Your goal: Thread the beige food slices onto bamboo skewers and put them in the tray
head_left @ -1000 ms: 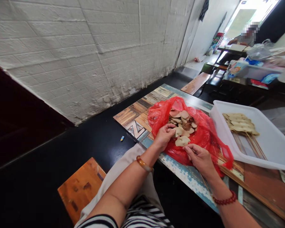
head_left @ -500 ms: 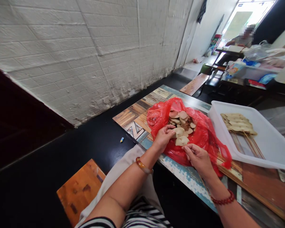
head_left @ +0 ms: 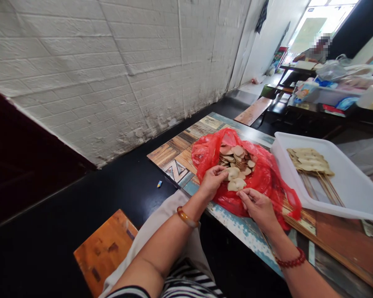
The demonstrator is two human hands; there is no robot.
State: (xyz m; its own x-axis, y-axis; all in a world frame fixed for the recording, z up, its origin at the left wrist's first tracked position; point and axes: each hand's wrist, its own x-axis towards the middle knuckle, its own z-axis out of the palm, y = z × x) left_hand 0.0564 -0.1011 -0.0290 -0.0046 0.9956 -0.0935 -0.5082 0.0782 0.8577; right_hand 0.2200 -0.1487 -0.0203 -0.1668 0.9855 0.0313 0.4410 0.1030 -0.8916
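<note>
My left hand (head_left: 214, 181) is closed in a pinch on a pale, flat food slice (head_left: 233, 173). A second pale slice (head_left: 236, 184) lines up just below it, toward my right hand (head_left: 257, 206). The fingers of that hand are pinched together at the lower slice's edge; a thin wooden skewer (head_left: 262, 235) shows partly beneath the palm, most of it hidden. Both hands are over an opened red plastic bag (head_left: 267, 176), which holds a heap of similar slices (head_left: 236, 154).
A white plastic tray (head_left: 357, 190) at the right holds skewered slices (head_left: 311, 160). Loose bamboo skewers (head_left: 332, 244) lie along the patterned table (head_left: 174, 151). A wooden stool (head_left: 107, 248) stands at lower left. Farther back are a bench (head_left: 254, 111), a cluttered table and a seated person (head_left: 317, 54).
Both hands keep nearly the same pose over the bag, pinching as before. The view has shifted very slightly; nothing else has visibly moved.
</note>
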